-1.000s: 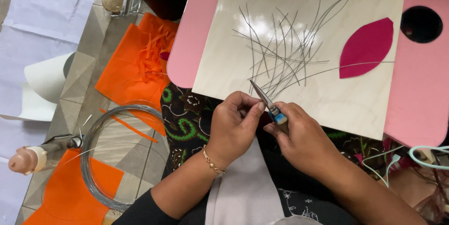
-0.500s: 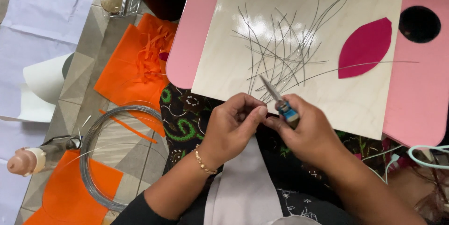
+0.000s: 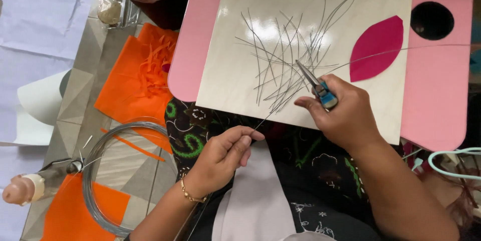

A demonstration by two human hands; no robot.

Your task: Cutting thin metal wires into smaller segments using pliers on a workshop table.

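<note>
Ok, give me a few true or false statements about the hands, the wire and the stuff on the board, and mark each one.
1. The right hand holds blue-handled pliers. True.
2. The left hand pinches a thin wire. True.
3. The cut wire pieces lie on the floor. False: they lie on the pale board.
4. The leaf-shaped felt piece on the board is orange. False: it is magenta; the orange felt lies left of the tray.
5. A wire coil lies near the left forearm. True.
</note>
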